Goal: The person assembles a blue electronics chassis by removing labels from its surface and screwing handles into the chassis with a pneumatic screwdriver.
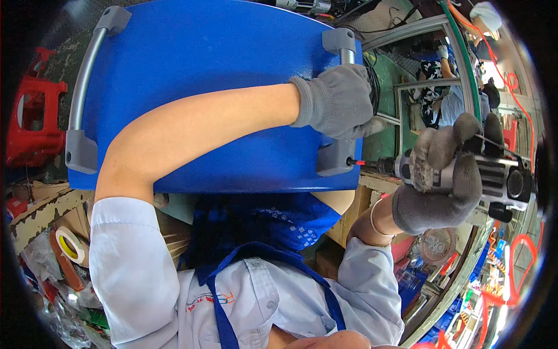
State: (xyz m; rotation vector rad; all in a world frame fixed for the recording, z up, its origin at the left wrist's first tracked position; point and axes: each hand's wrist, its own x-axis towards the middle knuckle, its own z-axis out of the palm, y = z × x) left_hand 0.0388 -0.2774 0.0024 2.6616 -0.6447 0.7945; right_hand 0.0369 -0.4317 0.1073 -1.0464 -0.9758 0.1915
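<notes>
A large blue panel (221, 52) lies across my lap, with a metal bar handle on grey end brackets along each side. My left arm reaches over it, and my left hand (340, 102), in a grey glove, is closed round the right-hand handle (347, 55). In my gloved right hand (447, 174) is a silver and black power screwdriver (491, 180), lying sideways. Its red-collared bit (357, 163) points left and meets the side of the near right bracket (334, 160), at a hole. Whether a screw sits there is too small to tell.
A red plastic stool (35, 119) stands at the left. Tape (71, 246) and plastic bags lie at the lower left. A metal-framed bench (465, 64) runs along the right, with a red coiled hose (532, 116) and another person (456, 107) beyond it.
</notes>
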